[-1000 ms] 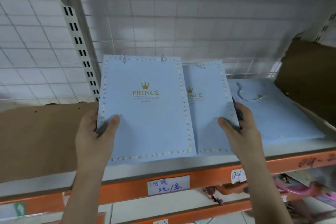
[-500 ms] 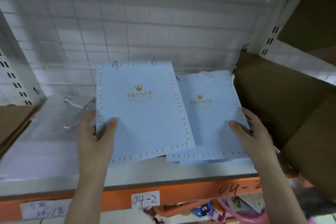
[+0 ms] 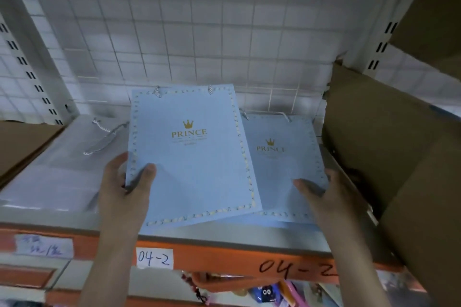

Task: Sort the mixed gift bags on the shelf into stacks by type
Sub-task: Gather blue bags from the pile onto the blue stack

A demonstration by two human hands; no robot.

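My left hand [image 3: 124, 189] grips the left edge of a large light-blue PRINCE gift bag [image 3: 192, 157], thumb on top, holding it tilted over the shelf. Partly under its right side lies a smaller light-blue PRINCE bag [image 3: 284, 164] on a stack of the same kind. My right hand [image 3: 321, 197] holds that smaller bag's right edge, thumb on its face. To the left lies a stack of pale bags in clear wrap [image 3: 57, 169] with grey rope handles.
The shelf has an orange front rail [image 3: 224, 257] with "04-2" labels and a white wire-grid back. Brown cardboard boxes [image 3: 389, 147] crowd the right side, and another brown box [image 3: 17, 142] sits at far left. Colourful goods show on the level below.
My view has swung right along the shelf and both hands have carried the two blue bags rightward, toward the cardboard boxes. The smaller bag now rests lower on its stack.
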